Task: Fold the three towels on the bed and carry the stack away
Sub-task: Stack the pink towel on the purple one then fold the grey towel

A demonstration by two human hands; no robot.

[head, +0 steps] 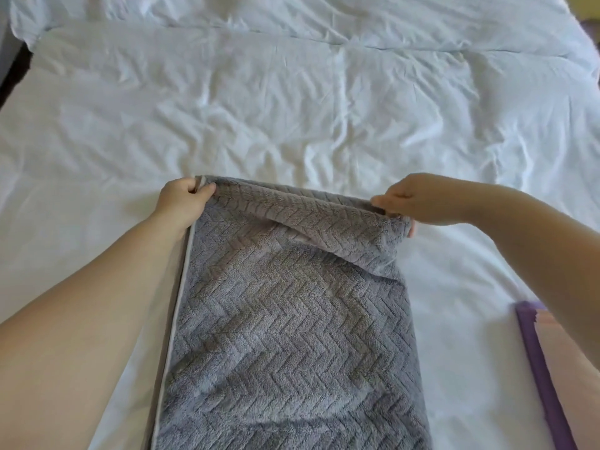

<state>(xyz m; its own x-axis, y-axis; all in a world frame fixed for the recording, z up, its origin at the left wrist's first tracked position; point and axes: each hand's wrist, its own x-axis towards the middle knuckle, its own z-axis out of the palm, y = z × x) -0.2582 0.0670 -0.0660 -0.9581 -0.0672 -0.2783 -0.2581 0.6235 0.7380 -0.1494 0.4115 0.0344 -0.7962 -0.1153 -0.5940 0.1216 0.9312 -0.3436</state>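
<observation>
A grey towel (292, 319) with a herringbone weave and a pale trim lies lengthwise on the white bed (292, 108), running from the bottom edge of the view to the middle. My left hand (181, 203) pinches its far left corner. My right hand (418, 199) grips the far right corner, where the cloth is bunched and lifted off the sheet. A pink towel with a purple border (545, 368) lies flat at the lower right, partly under my right forearm. No third towel is in view.
Wrinkled white sheet covers the bed beyond the towels, with a folded duvet edge (324, 37) across the far side. A dark bed frame or floor strip (13, 73) shows at the far left edge.
</observation>
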